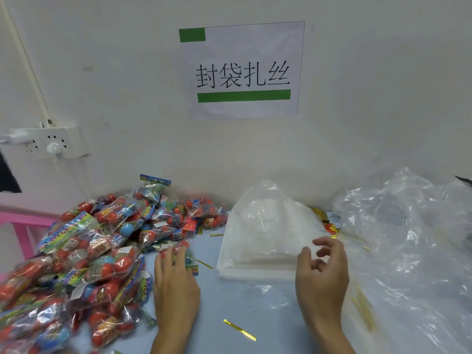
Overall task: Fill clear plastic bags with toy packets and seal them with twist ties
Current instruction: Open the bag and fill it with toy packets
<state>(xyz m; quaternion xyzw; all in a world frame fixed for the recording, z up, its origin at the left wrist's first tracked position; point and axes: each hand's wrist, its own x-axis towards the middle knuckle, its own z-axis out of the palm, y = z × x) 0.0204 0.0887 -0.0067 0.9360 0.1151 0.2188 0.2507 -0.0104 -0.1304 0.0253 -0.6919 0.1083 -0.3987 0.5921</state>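
Note:
A big heap of toy packets (84,254) with red and blue balls covers the left of the blue table. My left hand (176,284) lies flat with straight fingers on one packet (182,251) at the heap's right edge. A stack of clear plastic bags (263,241) sits in the middle, its top bag puffed up. My right hand (321,272) hovers at the stack's near right corner with loosely curled fingers, holding nothing. A gold twist tie (239,329) lies on the table between my wrists.
Crumpled clear plastic sheeting (403,226) fills the right side, with several gold ties (364,310) beneath it. A gold tie bundle (324,218) lies behind the stack. A white wall with a paper sign (242,70) and a power strip (51,143) stands behind. A pink stool (23,221) is at the left.

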